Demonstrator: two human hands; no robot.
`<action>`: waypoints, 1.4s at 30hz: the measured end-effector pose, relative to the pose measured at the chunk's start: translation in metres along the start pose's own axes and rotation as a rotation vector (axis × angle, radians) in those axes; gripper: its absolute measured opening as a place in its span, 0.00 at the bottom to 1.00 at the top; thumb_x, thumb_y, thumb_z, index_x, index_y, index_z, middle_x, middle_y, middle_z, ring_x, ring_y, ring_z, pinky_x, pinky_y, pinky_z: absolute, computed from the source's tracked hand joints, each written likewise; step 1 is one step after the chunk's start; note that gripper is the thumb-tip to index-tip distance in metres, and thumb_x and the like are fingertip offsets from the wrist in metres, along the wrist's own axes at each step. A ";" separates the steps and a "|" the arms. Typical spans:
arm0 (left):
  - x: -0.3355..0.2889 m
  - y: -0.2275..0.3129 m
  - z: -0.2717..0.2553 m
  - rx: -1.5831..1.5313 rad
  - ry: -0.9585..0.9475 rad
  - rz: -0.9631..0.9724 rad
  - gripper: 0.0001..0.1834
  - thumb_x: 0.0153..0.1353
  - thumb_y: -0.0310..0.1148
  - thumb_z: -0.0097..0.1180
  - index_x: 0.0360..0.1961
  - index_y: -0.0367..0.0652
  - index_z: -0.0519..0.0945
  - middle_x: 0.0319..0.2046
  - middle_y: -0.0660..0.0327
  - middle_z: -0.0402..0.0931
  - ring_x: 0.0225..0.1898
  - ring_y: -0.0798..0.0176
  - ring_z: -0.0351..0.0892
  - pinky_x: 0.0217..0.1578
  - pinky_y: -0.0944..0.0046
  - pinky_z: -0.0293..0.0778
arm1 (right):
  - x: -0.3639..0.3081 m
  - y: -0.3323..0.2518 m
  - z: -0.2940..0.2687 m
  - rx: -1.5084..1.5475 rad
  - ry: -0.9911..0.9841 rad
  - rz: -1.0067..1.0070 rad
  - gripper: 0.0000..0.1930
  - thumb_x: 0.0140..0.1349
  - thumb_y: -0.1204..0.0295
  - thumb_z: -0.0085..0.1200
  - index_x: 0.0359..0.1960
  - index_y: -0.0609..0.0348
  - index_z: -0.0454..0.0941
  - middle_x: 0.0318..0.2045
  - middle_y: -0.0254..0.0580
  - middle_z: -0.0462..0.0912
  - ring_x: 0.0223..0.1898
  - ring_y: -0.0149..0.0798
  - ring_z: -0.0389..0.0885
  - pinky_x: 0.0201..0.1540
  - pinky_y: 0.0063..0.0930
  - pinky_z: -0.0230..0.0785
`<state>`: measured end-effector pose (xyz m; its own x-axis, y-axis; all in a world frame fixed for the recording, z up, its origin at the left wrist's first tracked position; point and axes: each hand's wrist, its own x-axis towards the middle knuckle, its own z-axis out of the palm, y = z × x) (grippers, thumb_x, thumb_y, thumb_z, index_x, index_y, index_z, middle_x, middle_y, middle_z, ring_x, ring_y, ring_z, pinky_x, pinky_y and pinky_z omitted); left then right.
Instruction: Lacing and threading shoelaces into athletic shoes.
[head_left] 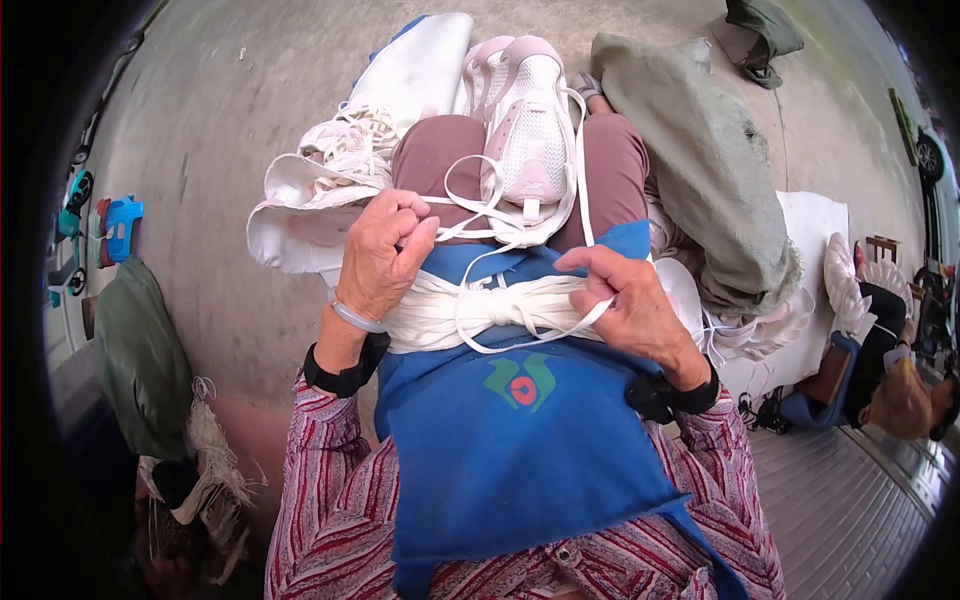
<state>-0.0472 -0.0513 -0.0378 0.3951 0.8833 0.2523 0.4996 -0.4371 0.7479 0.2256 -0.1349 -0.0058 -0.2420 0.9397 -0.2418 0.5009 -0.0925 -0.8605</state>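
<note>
A white and pale pink shoe upper (532, 140) lies on my lap between my knees, toe end away from me. A loose white shoelace (583, 180) loops from it toward both hands. My left hand (385, 250) is closed in a pinch on the lace, left of the upper's near end. Lower right, my right hand (632, 308) pinches another stretch of lace between thumb and fingers. Under my hands, a bundle of white laces (500, 306), gathered at its middle, rests across my blue apron (480, 460).
More shoe uppers (300, 225) are piled to the left beside a white sheet (425, 75). A grey-green sack (700, 160) covers part of another pile at right. Another person (840, 375) sits far right. A blue stool (122, 228) and a dark green bag (140, 350) stand at left.
</note>
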 end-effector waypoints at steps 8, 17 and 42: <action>-0.028 -0.013 -0.013 0.055 0.078 -0.275 0.08 0.58 0.26 0.60 0.24 0.34 0.76 0.25 0.59 0.75 0.25 0.64 0.75 0.26 0.68 0.67 | -0.012 0.083 -0.056 0.292 0.181 0.401 0.16 0.51 0.77 0.52 0.43 0.66 0.77 0.23 0.23 0.70 0.26 0.19 0.64 0.31 0.12 0.56; -0.029 -0.009 -0.013 0.202 0.221 -0.225 0.13 0.59 0.24 0.58 0.45 0.37 0.76 0.40 0.57 0.76 0.44 0.61 0.75 0.47 0.62 0.70 | 0.032 0.084 -0.065 -0.406 0.530 -0.016 0.16 0.55 0.74 0.53 0.47 0.62 0.77 0.41 0.51 0.77 0.44 0.51 0.77 0.50 0.36 0.68; -0.012 -0.001 0.011 0.026 -0.044 -0.099 0.04 0.56 0.23 0.56 0.33 0.40 0.76 0.32 0.59 0.73 0.35 0.54 0.70 0.38 0.59 0.66 | 0.050 0.042 -0.039 -0.508 0.447 -0.187 0.09 0.50 0.77 0.60 0.34 0.60 0.79 0.36 0.43 0.77 0.43 0.46 0.75 0.47 0.37 0.67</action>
<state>-0.0440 -0.0630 -0.0486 0.3758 0.9144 0.1506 0.5571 -0.3528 0.7518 0.2672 -0.0789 -0.0370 -0.0518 0.9801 0.1914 0.8370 0.1472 -0.5271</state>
